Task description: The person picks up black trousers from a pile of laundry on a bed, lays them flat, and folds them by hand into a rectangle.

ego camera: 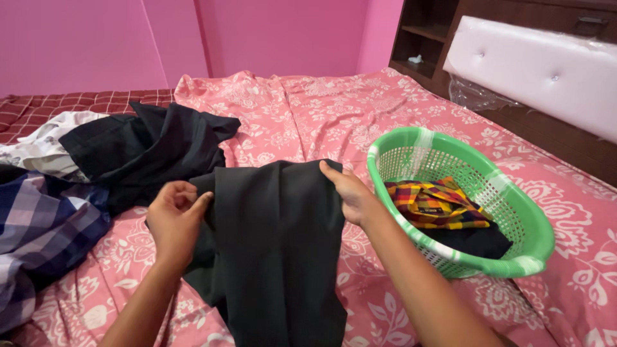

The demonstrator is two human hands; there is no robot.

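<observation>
A dark garment (270,250) was gripped at its top edge by both hands, left (175,218) and right (350,196), and held up, hanging creased, left of the basket (527,218).

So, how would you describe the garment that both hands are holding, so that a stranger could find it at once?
On the bed with the pink floral sheet, just left of the green plastic laundry basket, the left hand and right hand pinch the top edge of a dark grey garment. It alone hangs lifted and plain; the black heap lies flat, the other cloths are checked.
</observation>
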